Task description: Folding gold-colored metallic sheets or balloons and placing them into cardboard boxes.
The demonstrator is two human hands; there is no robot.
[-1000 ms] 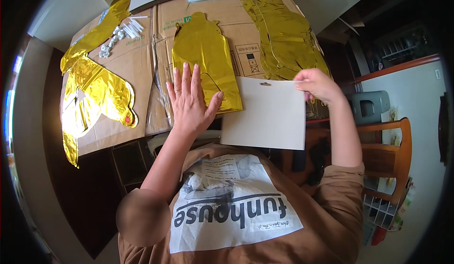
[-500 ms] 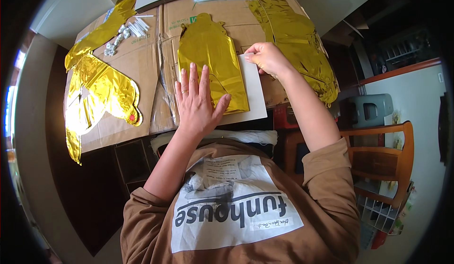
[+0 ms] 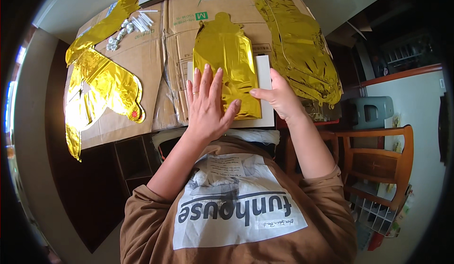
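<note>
A flat gold foil balloon [image 3: 224,44] lies over a white board [image 3: 264,72] near the front edge of the cardboard. My left hand [image 3: 208,105] rests flat on the lower left of the foil, fingers spread. At the board's right edge, my right hand [image 3: 283,98] grips it with the thumb on top, the tip at the foil's edge. Its other fingers are partly hidden beside or beneath the board. The foil's upper end narrows to a rounded tab beyond the board. Most of the board is hidden under the foil and my left hand.
Cardboard [image 3: 142,65] covers the table. Another gold foil balloon [image 3: 118,82] hangs partly over its left edge; more gold foil [image 3: 302,41] lies right. White sticks [image 3: 142,22] and small crumpled pieces [image 3: 113,41] sit far left. A wooden chair [image 3: 373,164] stands right.
The board and foil have shifted right, with my left hand flat on the foil. My right hand has moved from the board's upper right corner down along its right edge.
</note>
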